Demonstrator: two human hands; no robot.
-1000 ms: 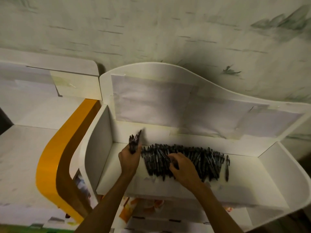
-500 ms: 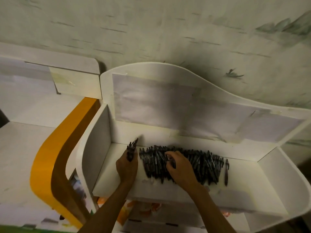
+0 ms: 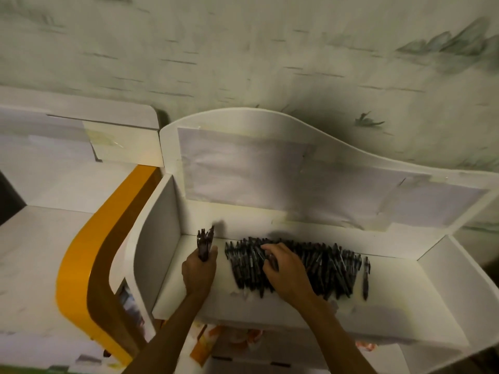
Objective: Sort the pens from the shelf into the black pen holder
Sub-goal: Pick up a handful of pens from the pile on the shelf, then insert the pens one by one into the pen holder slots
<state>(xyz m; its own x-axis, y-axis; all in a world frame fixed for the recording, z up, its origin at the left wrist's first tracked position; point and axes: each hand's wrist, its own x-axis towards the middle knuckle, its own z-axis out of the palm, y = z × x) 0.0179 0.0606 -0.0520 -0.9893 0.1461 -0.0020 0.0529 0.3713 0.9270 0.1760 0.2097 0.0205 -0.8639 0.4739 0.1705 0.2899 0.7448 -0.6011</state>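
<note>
Gripping pens, left hand nears shelf wall.

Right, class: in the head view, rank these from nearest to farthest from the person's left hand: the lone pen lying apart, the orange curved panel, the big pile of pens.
From the left hand, which holds a bundle of pens:
1. Pile of pens, just to its right on the shelf.
2. Orange curved panel, off to its left, outside the shelf.
3. Lone pen, beyond the pile's right edge.

Black pens; white shelf; orange trim; pale green-streaked wall.
</note>
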